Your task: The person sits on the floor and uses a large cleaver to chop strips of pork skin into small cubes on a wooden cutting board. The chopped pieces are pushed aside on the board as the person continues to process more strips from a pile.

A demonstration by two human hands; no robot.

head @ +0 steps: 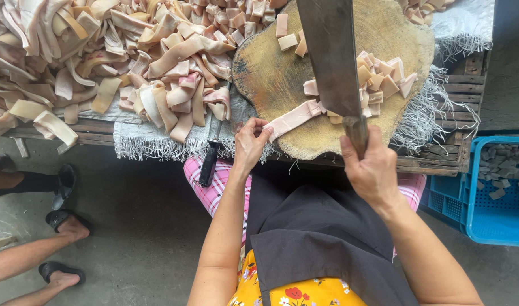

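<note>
My right hand (374, 170) grips the cleaver (330, 54) over the chopping block (270, 73), while my left hand (249, 143) pinches the pale strip (293, 118) so it stays put.

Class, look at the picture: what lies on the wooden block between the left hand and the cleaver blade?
In the head view, a pale pink strip stretches from the left hand across the round wooden block to under the cleaver.

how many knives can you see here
2: a big cleaver over the round chopping block, gripped by the right hand; a dark-handled knife lying beside the block. More may hide under the strips.
</note>
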